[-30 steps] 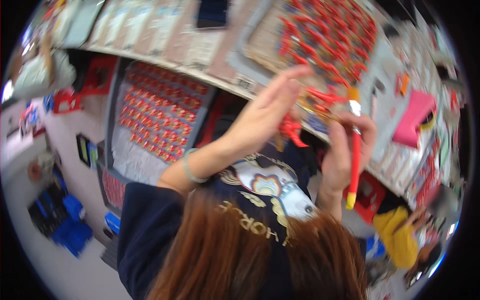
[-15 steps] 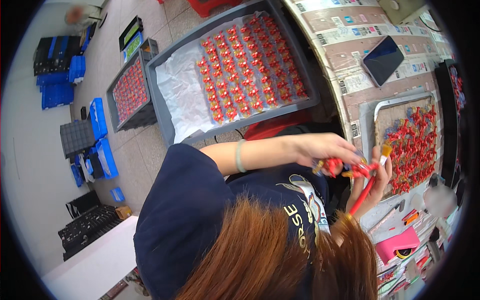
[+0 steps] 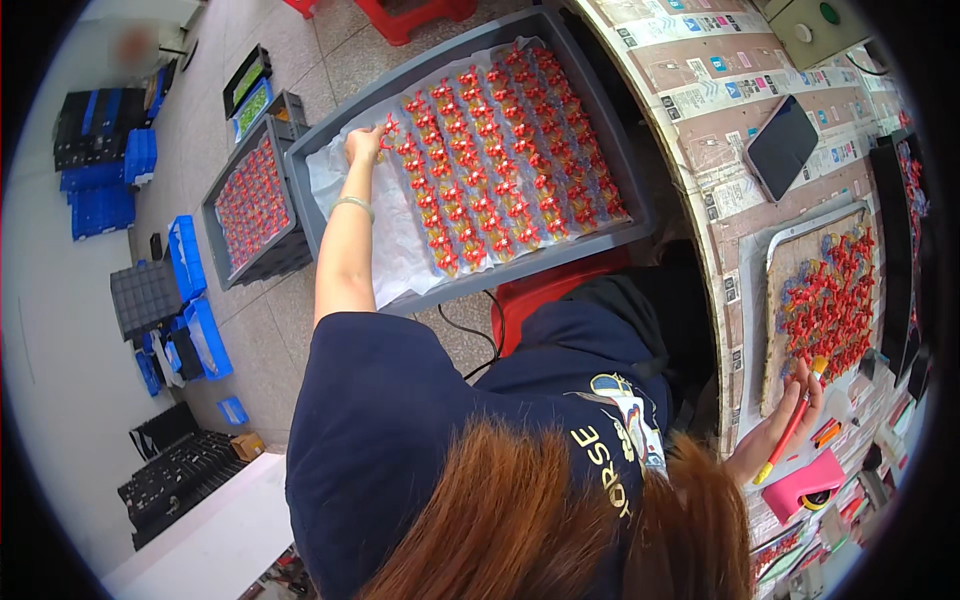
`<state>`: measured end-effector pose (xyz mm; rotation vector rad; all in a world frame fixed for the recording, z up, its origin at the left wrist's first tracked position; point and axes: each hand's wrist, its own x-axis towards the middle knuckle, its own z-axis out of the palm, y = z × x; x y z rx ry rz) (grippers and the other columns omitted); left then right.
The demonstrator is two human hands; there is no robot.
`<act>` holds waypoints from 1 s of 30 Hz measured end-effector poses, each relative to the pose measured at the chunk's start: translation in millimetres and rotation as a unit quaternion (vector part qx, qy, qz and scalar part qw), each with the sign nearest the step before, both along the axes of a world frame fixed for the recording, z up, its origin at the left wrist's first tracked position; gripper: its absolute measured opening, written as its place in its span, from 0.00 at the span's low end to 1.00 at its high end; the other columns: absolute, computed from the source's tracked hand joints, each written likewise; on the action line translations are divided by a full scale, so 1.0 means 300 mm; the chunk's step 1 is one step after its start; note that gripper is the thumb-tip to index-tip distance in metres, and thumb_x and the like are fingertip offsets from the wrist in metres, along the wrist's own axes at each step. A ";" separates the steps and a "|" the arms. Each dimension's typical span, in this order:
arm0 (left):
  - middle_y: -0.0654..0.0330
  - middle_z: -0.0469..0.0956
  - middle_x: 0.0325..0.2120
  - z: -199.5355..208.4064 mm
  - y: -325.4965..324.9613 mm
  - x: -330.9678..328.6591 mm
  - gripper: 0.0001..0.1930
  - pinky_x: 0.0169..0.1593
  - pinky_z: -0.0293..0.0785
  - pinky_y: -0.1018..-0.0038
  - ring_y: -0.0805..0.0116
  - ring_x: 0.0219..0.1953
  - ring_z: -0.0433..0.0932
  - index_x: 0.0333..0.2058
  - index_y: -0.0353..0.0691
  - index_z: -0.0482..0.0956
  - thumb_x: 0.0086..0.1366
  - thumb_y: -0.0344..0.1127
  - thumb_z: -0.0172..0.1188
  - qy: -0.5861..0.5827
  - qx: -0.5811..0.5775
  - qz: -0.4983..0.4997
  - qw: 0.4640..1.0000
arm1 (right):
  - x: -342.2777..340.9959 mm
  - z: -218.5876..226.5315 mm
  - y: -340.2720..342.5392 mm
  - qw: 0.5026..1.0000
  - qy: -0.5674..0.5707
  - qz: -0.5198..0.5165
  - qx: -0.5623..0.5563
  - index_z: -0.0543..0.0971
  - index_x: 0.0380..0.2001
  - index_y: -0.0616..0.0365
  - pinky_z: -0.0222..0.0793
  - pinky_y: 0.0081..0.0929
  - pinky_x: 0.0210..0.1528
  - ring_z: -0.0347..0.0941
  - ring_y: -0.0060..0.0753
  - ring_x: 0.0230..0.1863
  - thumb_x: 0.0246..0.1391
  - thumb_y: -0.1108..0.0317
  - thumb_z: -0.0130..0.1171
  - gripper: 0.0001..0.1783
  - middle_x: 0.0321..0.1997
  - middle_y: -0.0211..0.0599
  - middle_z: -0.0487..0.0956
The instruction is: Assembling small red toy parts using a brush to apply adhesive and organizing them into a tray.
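Note:
My left hand (image 3: 364, 146) reaches over the far-left part of a large grey tray (image 3: 470, 282). Between its fingertips is a small red figurine (image 3: 389, 127), held at the end of the rows. Several rows of similar red, yellow and clear-blue figurines (image 3: 490, 155) stand in the tray on a white paper liner (image 3: 395, 250). At the lower right, my right hand (image 3: 790, 415) is closed round a red-handled paintbrush (image 3: 797, 425), its yellowish bristles pointing up. Near the brush tip lies a board (image 3: 775, 300) crowded with more red figurines (image 3: 828, 305).
A phone (image 3: 782, 148) lies on the paper-covered workbench (image 3: 700, 150). A pink tape dispenser (image 3: 805, 485) sits near my right hand. A second grey crate (image 3: 275, 255) of figurines stands left of the tray. Red stools (image 3: 410, 15) and blue bins (image 3: 205, 335) are on the floor.
My left hand has moved from beside the right hand out to the tray with a figurine. My right hand, still with the paintbrush, has shifted lower and rightward.

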<state>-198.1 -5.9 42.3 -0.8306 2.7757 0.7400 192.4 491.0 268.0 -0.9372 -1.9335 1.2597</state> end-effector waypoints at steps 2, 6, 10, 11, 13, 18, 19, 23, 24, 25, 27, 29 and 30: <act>0.54 0.74 0.30 -0.015 0.052 0.014 0.20 0.39 0.66 0.70 0.60 0.35 0.73 0.30 0.44 0.76 0.41 0.52 0.56 -0.016 -0.088 -0.020 0.996 | -0.009 0.000 -0.017 1.000 -0.001 0.008 -0.003 0.63 0.39 0.63 0.54 0.25 0.49 0.62 0.31 0.47 0.50 0.73 0.41 0.12 0.42 0.44 0.68; 0.55 0.75 0.21 -0.062 -0.040 -0.026 0.24 0.34 0.67 0.70 0.63 0.29 0.74 0.28 0.39 0.76 0.44 0.56 0.51 -0.115 -0.057 -0.096 0.987 | -0.023 0.014 -0.032 1.000 -0.006 -0.006 -0.010 0.63 0.39 0.65 0.57 0.26 0.46 0.63 0.31 0.45 0.49 0.74 0.41 0.12 0.41 0.45 0.68; 0.47 0.72 0.31 -0.081 -0.146 -0.032 0.20 0.42 0.64 0.69 0.59 0.38 0.71 0.36 0.37 0.71 0.54 0.48 0.44 0.053 -0.145 -0.125 0.980 | -0.001 0.015 -0.016 0.999 0.001 -0.023 -0.037 0.63 0.40 0.63 0.55 0.22 0.47 0.63 0.29 0.45 0.51 0.71 0.41 0.12 0.41 0.42 0.68; 0.47 0.72 0.31 -0.092 -0.145 -0.011 0.20 0.42 0.64 0.69 0.59 0.38 0.71 0.36 0.37 0.71 0.54 0.48 0.44 0.050 -0.146 -0.125 0.980 | -0.005 0.017 -0.017 0.999 -0.002 -0.022 -0.038 0.63 0.40 0.63 0.55 0.22 0.47 0.63 0.29 0.45 0.51 0.71 0.41 0.12 0.41 0.42 0.68; 0.45 0.70 0.35 -0.097 -0.128 0.051 0.20 0.44 0.62 0.67 0.56 0.40 0.68 0.38 0.35 0.69 0.55 0.46 0.43 0.067 -0.154 -0.218 0.961 | -0.020 0.018 -0.015 0.999 -0.006 -0.024 -0.033 0.63 0.40 0.64 0.56 0.22 0.47 0.63 0.28 0.43 0.51 0.71 0.41 0.12 0.41 0.42 0.68; 0.49 0.71 0.32 -0.104 -0.188 0.143 0.16 0.41 0.65 0.70 0.60 0.37 0.70 0.40 0.36 0.68 0.53 0.37 0.47 0.200 0.185 -0.025 0.962 | -0.046 0.026 -0.009 1.000 -0.010 -0.011 -0.023 0.63 0.40 0.64 0.56 0.22 0.47 0.63 0.29 0.43 0.51 0.72 0.41 0.12 0.41 0.43 0.68; 0.49 0.71 0.32 -0.122 -0.204 0.154 0.16 0.41 0.65 0.70 0.60 0.37 0.70 0.40 0.36 0.68 0.53 0.37 0.47 0.200 0.183 -0.023 0.962 | -0.049 0.024 -0.007 1.000 -0.010 -0.018 -0.024 0.63 0.40 0.64 0.56 0.22 0.47 0.63 0.29 0.43 0.51 0.72 0.40 0.12 0.41 0.44 0.68; 0.51 0.69 0.32 -0.141 -0.134 0.190 0.22 0.43 0.64 0.69 0.58 0.38 0.68 0.40 0.40 0.69 0.42 0.37 0.57 0.152 -0.075 -0.190 0.967 | -0.063 0.021 -0.012 0.999 -0.016 -0.020 -0.030 0.63 0.40 0.63 0.56 0.22 0.47 0.63 0.30 0.45 0.51 0.72 0.40 0.12 0.42 0.44 0.68; 0.51 0.69 0.30 -0.129 -0.103 0.204 0.21 0.42 0.63 0.69 0.57 0.38 0.68 0.38 0.40 0.70 0.42 0.37 0.57 0.151 -0.094 -0.184 0.967 | -0.070 0.021 -0.012 0.999 -0.017 -0.021 -0.030 0.63 0.40 0.63 0.56 0.22 0.47 0.63 0.30 0.45 0.51 0.72 0.40 0.12 0.42 0.44 0.68; 0.51 0.69 0.29 -0.123 -0.088 0.210 0.20 0.42 0.63 0.69 0.56 0.37 0.68 0.37 0.40 0.71 0.43 0.38 0.57 0.150 -0.114 -0.177 0.966 | -0.078 0.021 -0.013 1.000 -0.020 -0.008 -0.017 0.63 0.41 0.63 0.56 0.22 0.47 0.63 0.30 0.45 0.51 0.72 0.40 0.13 0.42 0.44 0.68; 0.51 0.70 0.27 -0.142 -0.133 0.172 0.16 0.40 0.64 0.70 0.56 0.35 0.69 0.33 0.39 0.73 0.43 0.38 0.58 0.146 -0.098 -0.167 0.970 | -0.073 0.024 -0.013 1.000 -0.023 0.002 -0.004 0.63 0.41 0.64 0.56 0.22 0.47 0.63 0.30 0.45 0.51 0.72 0.40 0.13 0.41 0.44 0.68; 0.52 0.70 0.26 -0.090 -0.112 0.139 0.11 0.38 0.65 0.70 0.57 0.33 0.70 0.28 0.38 0.74 0.45 0.37 0.56 0.214 -0.094 -0.081 0.969 | -0.051 0.020 -0.013 1.000 -0.019 -0.010 -0.001 0.63 0.40 0.64 0.57 0.22 0.47 0.63 0.29 0.45 0.51 0.72 0.41 0.13 0.41 0.44 0.68; 0.53 0.70 0.28 -0.032 -0.079 0.124 0.11 0.37 0.65 0.70 0.58 0.33 0.70 0.30 0.38 0.73 0.47 0.35 0.54 0.227 -0.066 -0.135 0.962 | -0.040 0.010 -0.005 1.000 -0.019 -0.013 -0.002 0.63 0.40 0.64 0.57 0.22 0.47 0.63 0.29 0.45 0.51 0.72 0.41 0.13 0.41 0.44 0.68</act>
